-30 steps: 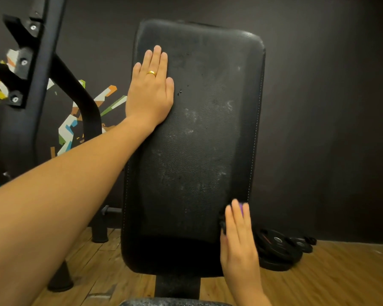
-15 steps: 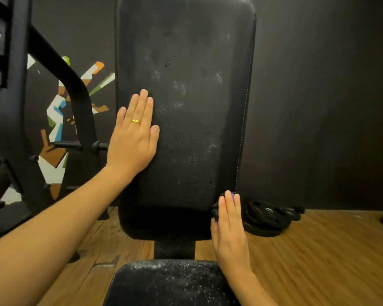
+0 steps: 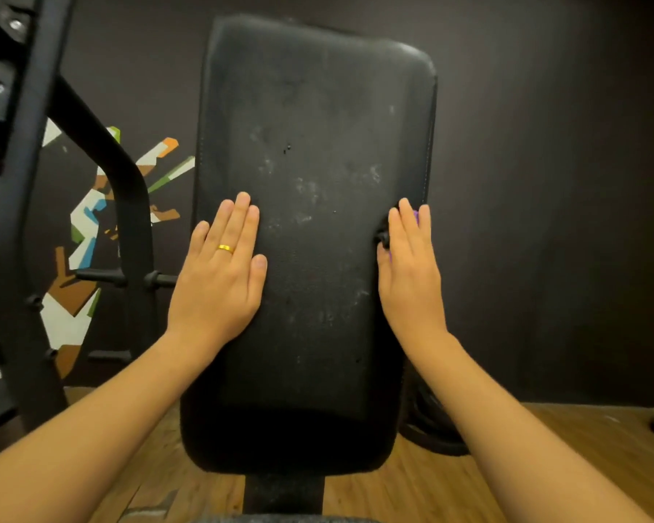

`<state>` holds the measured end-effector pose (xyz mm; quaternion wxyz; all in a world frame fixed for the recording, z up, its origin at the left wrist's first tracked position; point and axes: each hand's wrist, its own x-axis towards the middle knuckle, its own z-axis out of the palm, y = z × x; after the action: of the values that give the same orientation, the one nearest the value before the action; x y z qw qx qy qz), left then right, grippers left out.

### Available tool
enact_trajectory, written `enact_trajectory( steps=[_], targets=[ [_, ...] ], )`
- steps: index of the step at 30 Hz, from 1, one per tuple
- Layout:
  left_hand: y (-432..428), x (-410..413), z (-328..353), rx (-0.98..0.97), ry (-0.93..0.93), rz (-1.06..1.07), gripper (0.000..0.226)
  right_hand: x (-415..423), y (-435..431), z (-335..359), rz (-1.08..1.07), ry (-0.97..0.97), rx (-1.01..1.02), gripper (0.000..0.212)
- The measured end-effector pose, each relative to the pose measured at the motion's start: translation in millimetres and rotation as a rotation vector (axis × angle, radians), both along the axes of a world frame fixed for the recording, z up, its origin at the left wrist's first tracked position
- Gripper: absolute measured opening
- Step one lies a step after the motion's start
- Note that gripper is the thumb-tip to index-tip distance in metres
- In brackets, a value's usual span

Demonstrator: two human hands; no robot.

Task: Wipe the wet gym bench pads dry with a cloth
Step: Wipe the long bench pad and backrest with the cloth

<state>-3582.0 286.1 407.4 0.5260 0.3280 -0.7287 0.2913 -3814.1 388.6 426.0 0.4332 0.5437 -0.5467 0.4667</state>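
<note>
Dark wall [image 3: 544,183] behind; back pad [image 3: 318,145] stands lengthwise upright; left hand [image 3: 223,273] flat; right hand [image 3: 408,273] flat, pressing cloth [image 3: 416,217].

Worn on the head, single view. Looks forward and slightly down, close up to the upright back pad [image 3: 318,258], centred in frame. Takes in left hand [image 3: 219,277] and right hand [image 3: 410,273] near, dark wall [image 3: 544,220] far behind, wooden floor [image 3: 450,488] below.
</note>
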Motion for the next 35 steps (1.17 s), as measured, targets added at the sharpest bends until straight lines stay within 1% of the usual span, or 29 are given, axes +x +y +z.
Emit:
enact_trajectory(
  steps=[6, 10, 12, 14, 20, 22, 24, 29, 31, 33, 35],
  targets=[
    [0, 0, 0, 0.009, -0.003, 0.011, 0.062, -8, -3, 117, -0.054, 0.147, 0.02, 0.049],
    [0, 0, 0, 0.007, -0.01, 0.02, 0.062, -13, -4, 196, -0.079, 0.12, 0.02, 0.044],
    [-1, 0, -1, 0.012, -0.008, 0.013, 0.062, -12, -6, 214, -0.081, 0.083, 0.021, 0.045],
    [-1, 1, -1, 0.012, -0.005, 0.011, 0.062, -6, -9, 206, -0.07, 0.061, 0.004, 0.046],
    [0, 0, -1, -0.003, 0.004, -0.004, 0.062, -1, -6, 110, -0.042, 0.111, -0.023, 0.05],
    [0, -1, -1, -0.012, 0.006, 0.001, 0.062, -3, -6, 94, -0.059, 0.141, -0.01, 0.051],
    [-1, -1, -1, -0.009, 0.006, -0.005, 0.062, -4, -8, 101, -0.057, 0.15, -0.002, 0.05],
    [-2, 0, -2, -0.009, 0.004, -0.002, 0.062, 3, -14, 167, -0.034, 0.07, -0.014, 0.046],
    [-3, 0, -2, -0.009, -0.003, -0.001, 0.062, 6, -14, 183, -0.035, 0.053, -0.021, 0.043],
    [-4, 0, -2, -0.003, -0.007, 0.002, 0.062, 7, -12, 176, -0.036, 0.03, -0.028, 0.047],
    [-4, 0, -3, -0.004, -0.003, 0.005, 0.062, 7, -8, 150, -0.04, 0.051, -0.039, 0.05]
  ],
)
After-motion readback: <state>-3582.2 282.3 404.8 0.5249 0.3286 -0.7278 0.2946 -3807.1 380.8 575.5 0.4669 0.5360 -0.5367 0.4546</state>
